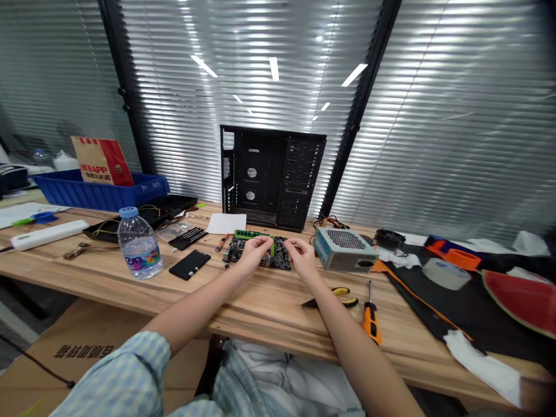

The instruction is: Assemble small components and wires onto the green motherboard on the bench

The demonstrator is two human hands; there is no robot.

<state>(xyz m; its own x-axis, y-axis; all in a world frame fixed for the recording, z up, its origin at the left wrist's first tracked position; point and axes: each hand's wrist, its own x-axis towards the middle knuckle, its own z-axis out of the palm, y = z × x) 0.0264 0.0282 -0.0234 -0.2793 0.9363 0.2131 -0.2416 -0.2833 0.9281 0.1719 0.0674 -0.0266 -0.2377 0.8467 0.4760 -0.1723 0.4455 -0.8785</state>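
A dark motherboard [237, 250] lies flat on the wooden table [260, 307], with a green memory stick [248, 234] along its far edge. My left hand [255, 252] rests on the board's middle, fingers curled in a pinch on something I cannot make out. My right hand [302, 258] sits on the board's right edge, fingers bent and pinched together; what they grip is hidden. An open black computer case [271, 176] stands upright just behind the board.
A silver power supply [344, 249] sits right of the board. Near the front edge are an orange screwdriver [370, 315] and yellow-handled scissors [341, 296]. At left stand a water bottle [138, 243], a black phone [190, 264] and a blue bin [102, 191]. A watermelon slice [521, 298] lies far right.
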